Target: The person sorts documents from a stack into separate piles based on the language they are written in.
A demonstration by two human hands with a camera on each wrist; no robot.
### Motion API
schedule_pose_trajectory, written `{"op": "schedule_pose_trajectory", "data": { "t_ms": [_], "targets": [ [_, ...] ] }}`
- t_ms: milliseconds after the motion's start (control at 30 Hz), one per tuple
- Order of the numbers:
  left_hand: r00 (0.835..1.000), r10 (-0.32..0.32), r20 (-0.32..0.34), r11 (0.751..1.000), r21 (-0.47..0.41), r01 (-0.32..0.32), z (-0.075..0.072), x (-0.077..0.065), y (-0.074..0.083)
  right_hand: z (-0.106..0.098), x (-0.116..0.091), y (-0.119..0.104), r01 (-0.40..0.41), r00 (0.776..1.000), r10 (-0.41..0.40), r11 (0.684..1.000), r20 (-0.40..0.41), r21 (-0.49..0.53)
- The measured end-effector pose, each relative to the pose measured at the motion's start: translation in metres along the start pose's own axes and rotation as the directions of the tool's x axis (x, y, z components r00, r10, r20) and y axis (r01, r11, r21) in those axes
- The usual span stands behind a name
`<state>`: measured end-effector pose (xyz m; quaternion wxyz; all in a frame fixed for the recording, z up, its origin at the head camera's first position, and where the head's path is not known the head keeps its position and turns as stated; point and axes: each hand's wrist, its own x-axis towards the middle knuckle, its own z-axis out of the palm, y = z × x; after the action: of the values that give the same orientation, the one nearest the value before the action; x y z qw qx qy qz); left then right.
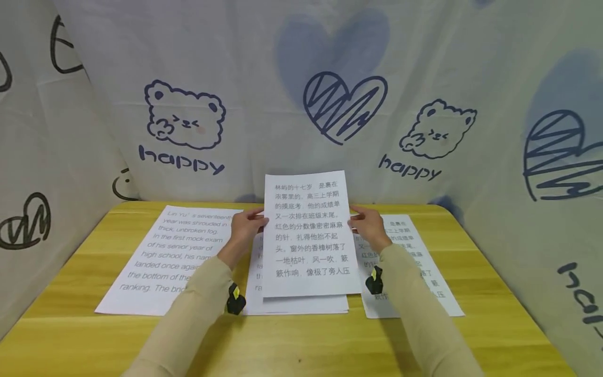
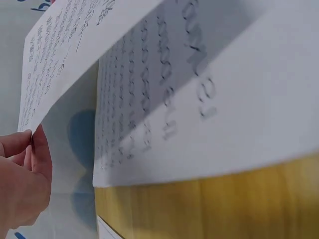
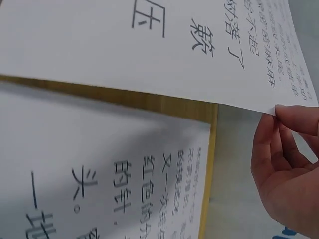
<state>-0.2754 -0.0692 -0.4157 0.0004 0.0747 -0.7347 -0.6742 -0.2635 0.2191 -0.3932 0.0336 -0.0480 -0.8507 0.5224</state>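
Observation:
A white sheet of paper (image 1: 306, 235) printed with Chinese characters is held up above the middle of the table. My left hand (image 1: 246, 230) pinches its left edge between thumb and fingers, seen also in the left wrist view as a hand (image 2: 25, 174) at the paper's edge. At the right edge, my right hand (image 1: 370, 228) pinches the same sheet; the thumb on top shows in the right wrist view (image 3: 289, 164). Beneath the raised sheet lies paper with English print (image 1: 306, 305), mostly covered by it.
To the left lies a sheet of English text (image 1: 155, 262), partly under my left sleeve. A sheet of Chinese text (image 1: 424, 283) lies on the right, partly behind my right arm. The yellow wooden table (image 1: 301, 345) ends at a printed white curtain (image 1: 264, 104).

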Motion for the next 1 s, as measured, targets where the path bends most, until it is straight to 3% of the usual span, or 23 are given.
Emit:
{"op": "schedule_pose_trajectory", "data": {
  "t_ms": [167, 333, 400, 467, 567, 667, 867, 1000],
  "targets": [
    [1.000, 0.015, 0.006, 0.999, 0.040, -0.015, 0.020, -0.001, 0.009, -0.012, 0.009, 0.010, -0.025, 0.998, 0.024, 1.000, -0.050, -0.014],
    [0.999, 0.022, 0.024, 0.999, 0.049, -0.023, 0.041, -0.002, 0.016, -0.030, 0.049, 0.058, -0.013, 0.995, 0.006, 0.998, -0.103, -0.069],
    [0.999, 0.024, 0.030, 0.999, 0.040, -0.025, 0.051, -0.003, 0.019, -0.039, 0.053, 0.063, -0.016, 0.992, 0.005, 0.996, -0.126, -0.090],
    [0.999, 0.029, 0.036, 0.999, 0.031, -0.030, 0.062, -0.005, 0.022, -0.048, 0.048, 0.057, -0.024, 0.990, 0.009, 0.995, -0.142, -0.100],
    [0.998, 0.034, 0.048, 0.999, 0.021, -0.035, 0.079, -0.008, 0.023, -0.059, 0.022, 0.031, -0.068, 0.984, 0.048, 0.991, -0.170, -0.113],
    [0.998, 0.034, 0.061, 0.999, 0.020, -0.035, 0.096, -0.011, 0.022, -0.071, 0.005, 0.022, -0.084, 0.982, 0.061, 0.989, -0.177, -0.125],
    [0.995, 0.040, 0.095, 0.998, 0.040, -0.044, 0.126, -0.019, 0.016, -0.090, -0.003, 0.031, -0.086, 0.964, 0.029, 0.975, -0.264, -0.205],
    [0.991, 0.056, 0.120, 0.995, 0.071, -0.064, 0.146, -0.026, 0.013, -0.106, -0.005, 0.041, -0.072, 0.965, 0.009, 0.971, -0.264, -0.230]
  ]
}}
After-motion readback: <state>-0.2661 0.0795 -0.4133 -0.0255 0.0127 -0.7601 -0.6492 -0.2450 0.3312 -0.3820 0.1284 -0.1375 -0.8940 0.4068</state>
